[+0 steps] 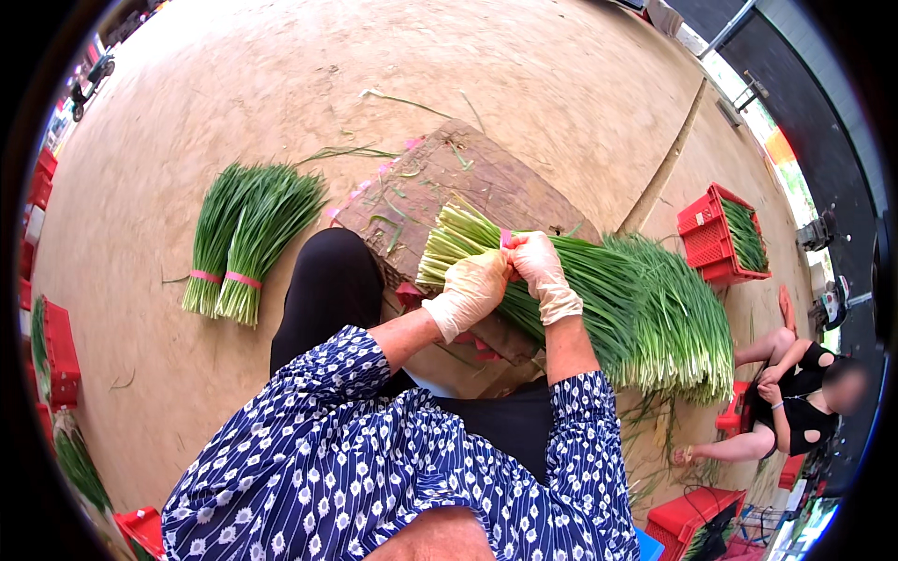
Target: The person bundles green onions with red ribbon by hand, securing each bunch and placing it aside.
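Note:
A thick bundle of garlic chives [454, 234] lies across a worn wooden block [505, 178], pale stem ends to the left and green leaves to the right. Round its stems runs a pink band [506, 237]. My left hand [470, 292], in a thin whitish glove, is closed at the band on the near side of the bundle. My right hand [541, 269], gloved likewise, pinches at the band just right of it. The fingertips of both hands meet there and partly hide the band's ends.
Two banded chive bundles [245, 243] lie on the floor at left. A large loose heap of chives [678, 323] is at right. Red crates [703, 238] stand on both sides. Another person [795, 402] sits at far right, hands together. Pink strips lie at the block's edges.

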`<control>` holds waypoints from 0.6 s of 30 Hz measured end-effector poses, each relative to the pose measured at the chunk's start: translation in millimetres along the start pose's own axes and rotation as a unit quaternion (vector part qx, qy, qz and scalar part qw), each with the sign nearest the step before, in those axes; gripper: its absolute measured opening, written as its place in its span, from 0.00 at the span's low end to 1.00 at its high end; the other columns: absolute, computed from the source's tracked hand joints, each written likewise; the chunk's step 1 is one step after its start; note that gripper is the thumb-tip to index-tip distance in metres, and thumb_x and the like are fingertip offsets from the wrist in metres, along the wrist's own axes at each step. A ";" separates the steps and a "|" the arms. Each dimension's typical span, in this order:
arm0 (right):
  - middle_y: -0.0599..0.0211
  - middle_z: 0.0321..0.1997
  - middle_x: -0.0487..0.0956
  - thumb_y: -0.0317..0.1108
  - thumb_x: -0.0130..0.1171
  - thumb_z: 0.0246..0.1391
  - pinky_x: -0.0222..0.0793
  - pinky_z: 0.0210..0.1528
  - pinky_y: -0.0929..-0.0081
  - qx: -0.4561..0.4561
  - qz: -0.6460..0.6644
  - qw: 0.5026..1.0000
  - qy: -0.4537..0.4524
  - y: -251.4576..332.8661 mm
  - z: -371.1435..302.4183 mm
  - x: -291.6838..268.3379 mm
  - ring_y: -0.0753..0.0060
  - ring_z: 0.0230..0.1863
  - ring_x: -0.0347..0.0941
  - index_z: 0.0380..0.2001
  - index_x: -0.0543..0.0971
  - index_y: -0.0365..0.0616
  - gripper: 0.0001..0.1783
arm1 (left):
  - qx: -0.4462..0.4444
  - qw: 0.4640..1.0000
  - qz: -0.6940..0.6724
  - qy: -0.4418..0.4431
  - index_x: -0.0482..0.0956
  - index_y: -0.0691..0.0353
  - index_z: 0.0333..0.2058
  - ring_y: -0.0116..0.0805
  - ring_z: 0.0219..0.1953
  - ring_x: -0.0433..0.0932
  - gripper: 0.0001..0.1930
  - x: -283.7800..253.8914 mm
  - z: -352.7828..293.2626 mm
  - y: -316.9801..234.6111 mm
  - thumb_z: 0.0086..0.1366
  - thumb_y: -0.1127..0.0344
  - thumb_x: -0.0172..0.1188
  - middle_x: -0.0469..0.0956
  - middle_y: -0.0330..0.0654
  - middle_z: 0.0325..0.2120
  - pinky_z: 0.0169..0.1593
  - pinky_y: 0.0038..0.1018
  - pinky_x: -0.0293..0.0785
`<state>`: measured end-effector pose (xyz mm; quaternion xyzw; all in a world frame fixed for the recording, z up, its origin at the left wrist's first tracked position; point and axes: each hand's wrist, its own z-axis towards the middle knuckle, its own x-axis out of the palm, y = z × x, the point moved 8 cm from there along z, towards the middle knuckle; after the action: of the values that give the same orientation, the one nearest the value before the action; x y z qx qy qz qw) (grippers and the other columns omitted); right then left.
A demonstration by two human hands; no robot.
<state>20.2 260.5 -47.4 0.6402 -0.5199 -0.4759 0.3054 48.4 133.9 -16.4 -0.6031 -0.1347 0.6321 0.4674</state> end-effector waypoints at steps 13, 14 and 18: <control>0.69 0.19 0.77 0.24 0.70 0.47 0.63 0.19 0.76 -0.039 0.048 0.997 0.048 -1.9 10.3 4.3 0.79 0.17 0.69 0.23 0.81 0.37 0.06 | -0.179 0.963 -0.164 0.115 0.83 0.66 0.34 0.29 0.18 0.76 0.12 -5.3 19.4 41.6 0.68 0.61 0.61 0.78 0.39 0.17 0.22 0.28 0.70; 0.69 0.19 0.77 0.24 0.69 0.48 0.64 0.19 0.77 -0.035 0.049 0.997 0.053 -3.4 10.8 4.0 0.79 0.17 0.69 0.23 0.81 0.37 0.06 | -0.167 0.970 -0.130 0.119 0.83 0.66 0.33 0.30 0.18 0.76 0.13 -6.8 22.5 36.1 0.67 0.60 0.62 0.78 0.40 0.16 0.22 0.28 0.71; 0.69 0.17 0.75 0.26 0.68 0.51 0.62 0.17 0.77 -0.027 0.066 0.996 0.050 -7.2 14.2 4.4 0.78 0.15 0.67 0.24 0.80 0.38 0.06 | -0.119 0.987 -0.015 0.108 0.84 0.65 0.32 0.38 0.21 0.81 0.16 -5.9 32.1 25.6 0.63 0.55 0.65 0.80 0.48 0.18 0.27 0.33 0.76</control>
<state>9.8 259.8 -60.2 0.6187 -0.5324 -0.4362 0.3789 8.0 128.6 -24.0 -0.7171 -0.1666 0.5356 0.4137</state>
